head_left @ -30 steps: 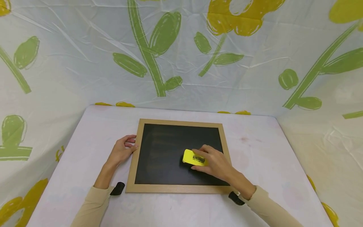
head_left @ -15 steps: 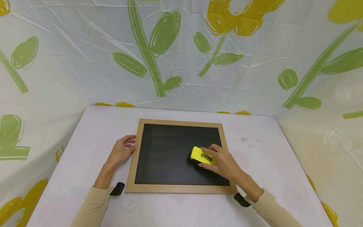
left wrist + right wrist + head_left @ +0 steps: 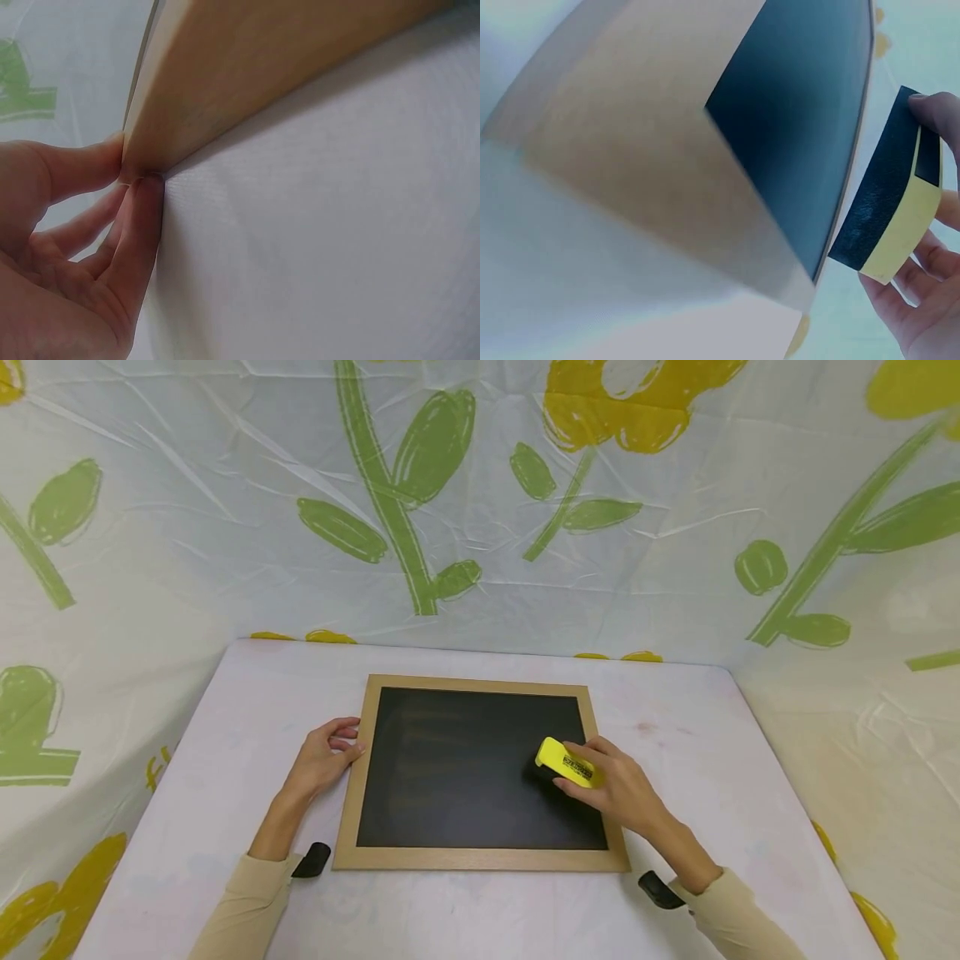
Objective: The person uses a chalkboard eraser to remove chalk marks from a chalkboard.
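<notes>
A black chalkboard (image 3: 457,768) with a light wooden frame lies on the table. My right hand (image 3: 626,785) grips a yellow eraser (image 3: 573,764) with dark lettering over the right part of the board. Seen from the right wrist, the eraser (image 3: 889,195) has its black felt side turned toward the board and stands tilted to it, one end close to the surface. At the left side of the frame, my left hand (image 3: 322,760) pinches the wooden edge. In the left wrist view the thumb is on the frame (image 3: 202,75) and the fingertips are against its lower edge.
A white cloth covers the table (image 3: 465,914). Behind and beside it hangs a white curtain (image 3: 247,543) printed with yellow flowers and green leaves. Black devices (image 3: 311,860) are strapped at both wrists, by the beige sleeves (image 3: 240,902).
My right hand has carried the eraser rightward and slightly away across the board, toward its right side. The left hand and the chalkboard have stayed in place.
</notes>
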Motion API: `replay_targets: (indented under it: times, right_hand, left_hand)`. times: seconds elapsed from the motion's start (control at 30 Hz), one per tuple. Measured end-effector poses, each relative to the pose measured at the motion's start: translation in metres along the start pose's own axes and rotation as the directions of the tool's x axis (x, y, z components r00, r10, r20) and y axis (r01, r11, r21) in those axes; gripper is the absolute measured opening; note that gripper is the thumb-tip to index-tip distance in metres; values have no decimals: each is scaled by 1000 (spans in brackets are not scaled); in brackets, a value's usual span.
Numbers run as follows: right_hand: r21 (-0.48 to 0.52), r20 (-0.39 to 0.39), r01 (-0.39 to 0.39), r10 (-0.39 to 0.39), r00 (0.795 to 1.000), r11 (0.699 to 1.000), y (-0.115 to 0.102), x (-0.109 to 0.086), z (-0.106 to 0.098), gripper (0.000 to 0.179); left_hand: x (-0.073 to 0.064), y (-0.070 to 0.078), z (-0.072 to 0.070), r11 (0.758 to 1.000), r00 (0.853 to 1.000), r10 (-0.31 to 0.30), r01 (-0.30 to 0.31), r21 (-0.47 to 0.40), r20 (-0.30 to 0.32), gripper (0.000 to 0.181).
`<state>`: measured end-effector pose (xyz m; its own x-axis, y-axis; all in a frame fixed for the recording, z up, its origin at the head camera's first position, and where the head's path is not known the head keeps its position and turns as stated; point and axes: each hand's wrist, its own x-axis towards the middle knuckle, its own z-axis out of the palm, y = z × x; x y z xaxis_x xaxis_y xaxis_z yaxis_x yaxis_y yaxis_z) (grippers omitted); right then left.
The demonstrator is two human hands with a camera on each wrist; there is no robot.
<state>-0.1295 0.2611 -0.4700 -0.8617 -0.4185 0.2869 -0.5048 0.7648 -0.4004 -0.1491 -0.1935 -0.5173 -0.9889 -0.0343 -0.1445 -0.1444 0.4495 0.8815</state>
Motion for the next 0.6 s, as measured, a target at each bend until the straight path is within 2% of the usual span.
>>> replay_targets:
  times: [0.6]
  right_hand:
    - [108, -79, -158, 167, 983, 982, 44, -10, -23, 43]
  left_hand:
    - [0, -1, 0, 1000, 1000, 18, -18, 3, -6, 46]
